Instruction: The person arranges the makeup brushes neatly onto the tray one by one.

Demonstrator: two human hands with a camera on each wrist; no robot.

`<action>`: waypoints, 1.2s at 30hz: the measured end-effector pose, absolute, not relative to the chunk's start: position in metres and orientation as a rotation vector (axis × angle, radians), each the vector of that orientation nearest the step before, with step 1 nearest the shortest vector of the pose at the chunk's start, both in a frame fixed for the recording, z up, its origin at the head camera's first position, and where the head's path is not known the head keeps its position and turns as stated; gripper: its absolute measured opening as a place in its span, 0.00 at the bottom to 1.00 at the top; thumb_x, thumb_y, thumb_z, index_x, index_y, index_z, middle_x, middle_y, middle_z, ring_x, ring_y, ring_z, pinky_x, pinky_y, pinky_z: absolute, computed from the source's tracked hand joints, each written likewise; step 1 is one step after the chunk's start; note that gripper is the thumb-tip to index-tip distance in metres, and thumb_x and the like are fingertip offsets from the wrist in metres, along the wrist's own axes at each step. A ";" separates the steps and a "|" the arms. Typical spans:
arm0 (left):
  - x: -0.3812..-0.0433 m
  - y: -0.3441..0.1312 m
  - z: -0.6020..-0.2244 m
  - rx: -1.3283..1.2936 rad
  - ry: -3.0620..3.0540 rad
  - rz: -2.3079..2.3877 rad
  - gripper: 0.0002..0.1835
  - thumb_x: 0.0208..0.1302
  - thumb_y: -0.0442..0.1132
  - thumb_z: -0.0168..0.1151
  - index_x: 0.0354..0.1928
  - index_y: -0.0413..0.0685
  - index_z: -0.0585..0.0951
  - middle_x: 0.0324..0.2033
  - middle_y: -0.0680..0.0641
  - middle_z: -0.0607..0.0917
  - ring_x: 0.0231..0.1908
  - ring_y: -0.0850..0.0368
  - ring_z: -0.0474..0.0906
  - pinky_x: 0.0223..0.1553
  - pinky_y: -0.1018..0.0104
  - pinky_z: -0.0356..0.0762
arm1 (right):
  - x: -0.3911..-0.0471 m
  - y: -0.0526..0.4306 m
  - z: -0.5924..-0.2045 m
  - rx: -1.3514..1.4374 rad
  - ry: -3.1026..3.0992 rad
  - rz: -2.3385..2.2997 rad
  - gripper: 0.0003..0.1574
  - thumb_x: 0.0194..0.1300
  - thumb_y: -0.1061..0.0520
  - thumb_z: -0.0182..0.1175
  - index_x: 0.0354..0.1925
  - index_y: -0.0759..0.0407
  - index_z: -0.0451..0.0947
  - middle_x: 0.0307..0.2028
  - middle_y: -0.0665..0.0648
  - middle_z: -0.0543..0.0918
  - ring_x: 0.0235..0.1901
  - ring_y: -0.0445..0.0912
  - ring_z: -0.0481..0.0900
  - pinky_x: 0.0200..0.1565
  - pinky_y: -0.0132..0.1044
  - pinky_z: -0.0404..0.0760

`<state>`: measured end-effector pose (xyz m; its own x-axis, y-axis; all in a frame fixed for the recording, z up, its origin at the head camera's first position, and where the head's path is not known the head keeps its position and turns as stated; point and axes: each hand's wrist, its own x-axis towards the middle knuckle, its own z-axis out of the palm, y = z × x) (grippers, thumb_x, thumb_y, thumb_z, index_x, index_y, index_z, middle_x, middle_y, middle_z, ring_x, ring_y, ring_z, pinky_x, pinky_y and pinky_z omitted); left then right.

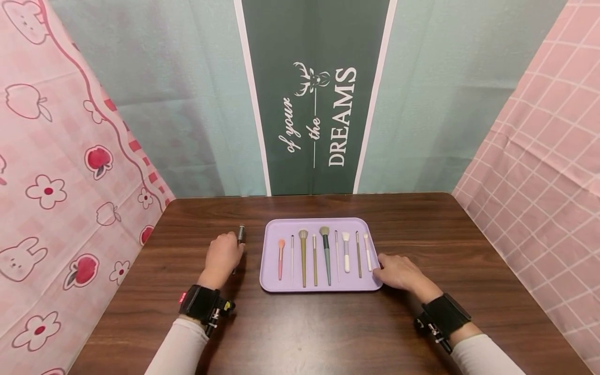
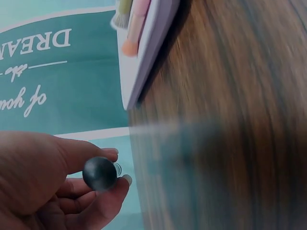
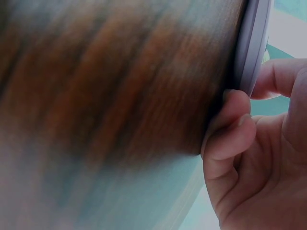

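Note:
My left hand [image 1: 225, 255], left of the tray, holds a slim dark rod [image 1: 241, 234] with a silvery band near its far end. In the left wrist view the rod's rounded dark end [image 2: 100, 174] points at the camera, between thumb and fingers; I cannot tell what kind of thing it is. My right hand [image 1: 398, 271] grips the lilac tray [image 1: 272, 284] at its right front corner. The right wrist view has the thumb over the tray's rim [image 3: 252, 52] and curled fingers below it. Several makeup brushes lie side by side on the tray, among them a coral brush [image 1: 280, 258] and a green-handled brush [image 1: 326, 255].
The tray rests on a dark wooden table [image 1: 309, 333]. A green and teal curtain [image 1: 314, 182] with white lettering hangs behind the table. Pink patterned cloths hang at the left [image 1: 61, 219] and right [image 1: 529, 172].

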<state>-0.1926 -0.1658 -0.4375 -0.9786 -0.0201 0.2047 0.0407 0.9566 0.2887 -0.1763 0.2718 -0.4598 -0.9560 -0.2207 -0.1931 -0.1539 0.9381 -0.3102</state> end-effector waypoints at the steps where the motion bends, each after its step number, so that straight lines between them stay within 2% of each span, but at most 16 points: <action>1: -0.193 -0.164 -0.438 -0.016 -2.902 -0.439 0.14 0.64 0.37 0.69 0.29 0.33 0.78 0.21 0.38 0.81 0.25 0.38 0.82 0.28 0.46 0.79 | -0.176 0.272 -0.460 -0.281 2.870 -0.431 0.10 0.61 0.49 0.59 0.34 0.54 0.75 0.28 0.53 0.78 0.27 0.50 0.73 0.29 0.44 0.71; 13: -0.195 -0.137 -0.437 -0.017 -2.946 -0.456 0.14 0.63 0.39 0.70 0.32 0.32 0.80 0.25 0.37 0.82 0.28 0.39 0.82 0.31 0.48 0.80 | -0.178 0.273 -0.459 -0.283 2.862 -0.440 0.11 0.62 0.49 0.59 0.36 0.55 0.75 0.29 0.53 0.79 0.28 0.50 0.73 0.30 0.44 0.71; 17: -0.195 -0.128 -0.439 -0.009 -2.960 -0.481 0.14 0.63 0.39 0.70 0.34 0.32 0.81 0.25 0.38 0.82 0.27 0.43 0.81 0.30 0.50 0.79 | -0.178 0.273 -0.459 -0.285 2.866 -0.437 0.11 0.61 0.49 0.59 0.36 0.55 0.75 0.29 0.53 0.79 0.28 0.50 0.73 0.30 0.44 0.71; 23: -0.196 -0.116 -0.442 -0.031 -2.930 -0.506 0.12 0.62 0.37 0.69 0.32 0.32 0.81 0.24 0.38 0.82 0.26 0.42 0.81 0.28 0.50 0.78 | -0.178 0.273 -0.459 -0.287 2.866 -0.438 0.11 0.61 0.49 0.59 0.36 0.55 0.75 0.29 0.53 0.80 0.28 0.50 0.74 0.30 0.45 0.71; 36: -0.197 -0.095 -0.445 0.059 -3.005 -0.576 0.13 0.64 0.38 0.68 0.40 0.32 0.82 0.28 0.40 0.82 0.26 0.49 0.77 0.27 0.57 0.76 | -0.177 0.273 -0.459 -0.307 2.867 -0.436 0.11 0.61 0.49 0.59 0.35 0.55 0.76 0.30 0.53 0.80 0.29 0.50 0.74 0.31 0.45 0.72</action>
